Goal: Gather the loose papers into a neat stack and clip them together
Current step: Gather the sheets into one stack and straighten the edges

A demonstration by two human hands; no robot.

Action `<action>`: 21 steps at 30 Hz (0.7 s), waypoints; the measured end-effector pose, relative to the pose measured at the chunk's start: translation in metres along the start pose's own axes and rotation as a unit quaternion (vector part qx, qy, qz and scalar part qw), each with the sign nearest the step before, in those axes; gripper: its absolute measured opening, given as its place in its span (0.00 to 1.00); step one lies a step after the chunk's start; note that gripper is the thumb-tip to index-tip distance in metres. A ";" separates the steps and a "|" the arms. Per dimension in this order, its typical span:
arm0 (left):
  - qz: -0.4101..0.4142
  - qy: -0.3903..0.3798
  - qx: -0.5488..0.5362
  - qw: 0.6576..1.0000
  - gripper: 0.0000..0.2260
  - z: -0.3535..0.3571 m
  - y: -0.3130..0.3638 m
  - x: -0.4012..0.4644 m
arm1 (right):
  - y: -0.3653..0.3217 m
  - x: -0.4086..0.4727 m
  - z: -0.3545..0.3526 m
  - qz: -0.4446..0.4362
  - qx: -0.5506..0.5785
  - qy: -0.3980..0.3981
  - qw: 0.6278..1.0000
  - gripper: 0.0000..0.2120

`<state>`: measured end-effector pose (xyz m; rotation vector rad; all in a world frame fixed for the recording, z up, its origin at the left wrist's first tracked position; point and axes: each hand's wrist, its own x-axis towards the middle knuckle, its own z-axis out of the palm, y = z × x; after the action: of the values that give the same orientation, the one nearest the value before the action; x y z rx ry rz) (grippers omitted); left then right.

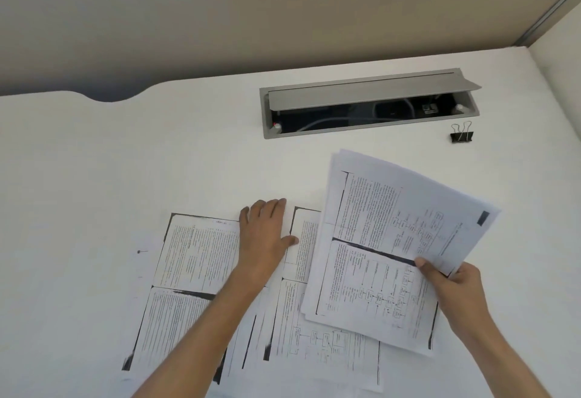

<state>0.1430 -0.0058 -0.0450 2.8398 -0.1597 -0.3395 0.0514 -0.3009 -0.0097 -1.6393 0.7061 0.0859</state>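
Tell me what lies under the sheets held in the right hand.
Under the held sheets, pinched by the right hand, another printed page lies flat on the desk. Its right part is covered, so nothing there can be read.

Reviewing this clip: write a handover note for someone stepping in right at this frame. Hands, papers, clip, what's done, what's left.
Right hand: pinching a small bundle of white printed sheets by its right edge, raised above the desk.
Left hand: flat, palm down on the loose printed pages lying on the white desk.
More loose pages lie under the bundle.
Black binder clip: untouched, far right beside the open grey cable tray.
Done: some sheets gathered.
Left: collect the rest, square the stack, clip it.
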 end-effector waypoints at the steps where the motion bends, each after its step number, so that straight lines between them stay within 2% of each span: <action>1: 0.003 0.008 -0.011 1.000 0.36 0.000 0.000 0.000 | 0.001 0.001 0.002 0.003 0.000 -0.004 1.000 0.08; 5: 0.017 0.047 -0.132 0.990 0.34 0.003 0.003 -0.007 | 0.000 0.004 0.011 0.017 0.009 -0.027 0.999 0.09; 7: -0.012 0.056 -0.236 0.970 0.33 0.001 0.007 -0.012 | 0.000 0.006 0.016 0.026 0.015 -0.039 0.999 0.09; 10: -0.131 0.067 -0.410 0.900 0.34 -0.006 0.011 -0.019 | 0.000 0.005 0.022 0.040 0.031 -0.054 0.997 0.09; 12: -0.197 0.069 -0.486 0.848 0.31 -0.011 0.011 -0.023 | 0.000 0.004 0.024 0.048 0.044 -0.062 0.996 0.10; 14: -0.223 0.030 -0.539 0.812 0.19 -0.015 0.004 -0.025 | 0.001 0.002 0.025 0.054 0.055 -0.074 0.994 0.12; 16: -0.229 -0.062 -0.563 0.792 0.10 -0.022 -0.004 -0.031 | 0.003 -0.002 0.027 0.060 0.059 -0.087 0.993 0.13; 17: -0.237 -0.114 -0.568 0.780 0.13 -0.020 -0.010 -0.035 | 0.005 -0.004 0.029 0.064 0.059 -0.092 0.992 0.12; 19: -0.241 -0.184 -0.583 0.753 0.24 -0.017 -0.019 -0.046 | 0.008 -0.010 0.033 0.068 0.054 -0.097 0.991 0.12; 21: -0.230 -0.222 -0.593 0.739 0.24 -0.013 -0.023 -0.058 | 0.014 -0.016 0.039 0.068 0.043 -0.101 0.992 0.14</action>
<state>0.0919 0.0274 -0.0269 1.4350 0.5099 -0.8414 0.0447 -0.2596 -0.0233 -1.4738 0.6556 0.3118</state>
